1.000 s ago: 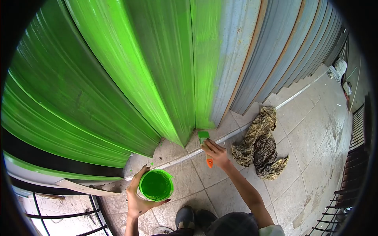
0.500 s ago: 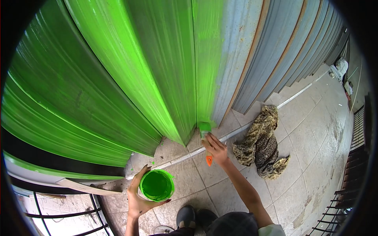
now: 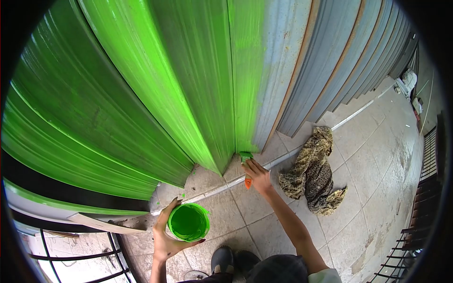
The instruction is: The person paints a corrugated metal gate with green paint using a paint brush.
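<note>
A round tub of green paint (image 3: pixel 188 222) is gripped by my left hand (image 3: pixel 165 238), thumb and fingers around its left and lower sides. My right hand (image 3: pixel 257 175) is closed on a paintbrush (image 3: pixel 248 183) with an orange handle tip. The green-coated bristles lie at the bottom edge of a folded metal panel (image 3: pixel 247 94), whose left part is green and right part grey. Further left the folds (image 3: pixel 188 85) are green; to the right they are bare grey metal (image 3: pixel 325 61) with rusty edges.
A crumpled patterned cloth (image 3: pixel 316 174) lies on the tiled floor (image 3: pixel 373 155) right of my right hand. A pale floor rail (image 3: pixel 217 190) runs below the panels. Black metal bars (image 3: pixel 80 258) stand at lower left. My shoes (image 3: pixel 222 259) show at the bottom.
My right hand has shifted slightly, and the brush handle has tipped a little up and left. The bristles look flatter and slightly lower at the panel's bottom edge. My left hand stays still.
</note>
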